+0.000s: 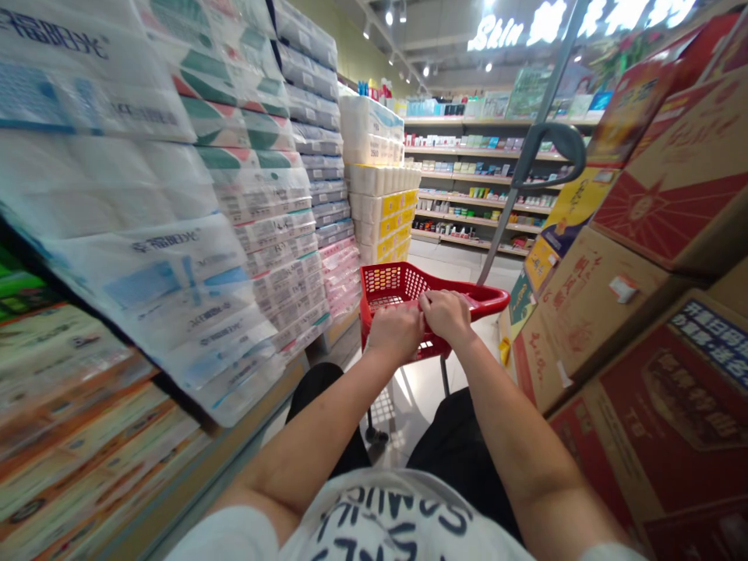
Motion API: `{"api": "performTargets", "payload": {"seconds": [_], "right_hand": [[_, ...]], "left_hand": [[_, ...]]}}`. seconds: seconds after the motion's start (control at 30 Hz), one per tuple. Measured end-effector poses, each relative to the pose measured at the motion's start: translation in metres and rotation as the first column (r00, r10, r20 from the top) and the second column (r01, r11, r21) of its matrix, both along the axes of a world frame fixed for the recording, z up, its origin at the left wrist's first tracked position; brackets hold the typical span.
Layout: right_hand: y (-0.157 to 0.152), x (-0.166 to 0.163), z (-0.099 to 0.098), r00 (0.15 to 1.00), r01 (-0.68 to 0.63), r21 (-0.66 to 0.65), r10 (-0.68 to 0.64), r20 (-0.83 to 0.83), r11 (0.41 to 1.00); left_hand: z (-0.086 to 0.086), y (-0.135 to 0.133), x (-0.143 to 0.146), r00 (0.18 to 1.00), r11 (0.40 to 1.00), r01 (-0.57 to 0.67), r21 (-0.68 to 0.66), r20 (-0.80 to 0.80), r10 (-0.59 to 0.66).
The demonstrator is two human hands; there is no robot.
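A red plastic shopping basket (390,285) on a wheeled frame stands in the aisle in front of me. My left hand (396,330) and my right hand (447,314) sit side by side on its near rim, fingers curled round the edge. The basket looks empty through its mesh walls. Its grey pull handle (552,144) rises on a slanted pole to the right.
Stacked packs of toilet paper and tissue (257,187) fill the left side of the narrow aisle. Cardboard cartons (660,257) are piled high on the right. Shelves of small goods (479,187) cross the far end. The pale floor (449,265) runs ahead.
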State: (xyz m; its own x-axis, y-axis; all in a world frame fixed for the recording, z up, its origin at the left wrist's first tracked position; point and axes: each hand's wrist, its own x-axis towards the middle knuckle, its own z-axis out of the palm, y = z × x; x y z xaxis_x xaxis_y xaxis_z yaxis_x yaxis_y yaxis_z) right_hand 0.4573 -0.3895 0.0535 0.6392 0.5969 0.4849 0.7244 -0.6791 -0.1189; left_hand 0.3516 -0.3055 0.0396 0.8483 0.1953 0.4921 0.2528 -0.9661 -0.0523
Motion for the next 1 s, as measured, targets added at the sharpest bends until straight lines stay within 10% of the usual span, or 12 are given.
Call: {"api": "performTargets", "payload": {"seconds": [0.47, 1.0], "right_hand": [[0.001, -0.001, 0.001, 1.0, -0.003, -0.016, 0.004, 0.022, 1.0], [0.001, 0.002, 0.0, 1.0, -0.004, 0.005, 0.004, 0.007, 1.0]], "left_hand": [[0.003, 0.02, -0.011, 0.999, 0.995, 0.039, -0.094, -0.01, -0.04], [-0.033, 0.071, -0.02, 0.864, 0.921, 0.38, -0.086, 0.388, -0.32]]}}
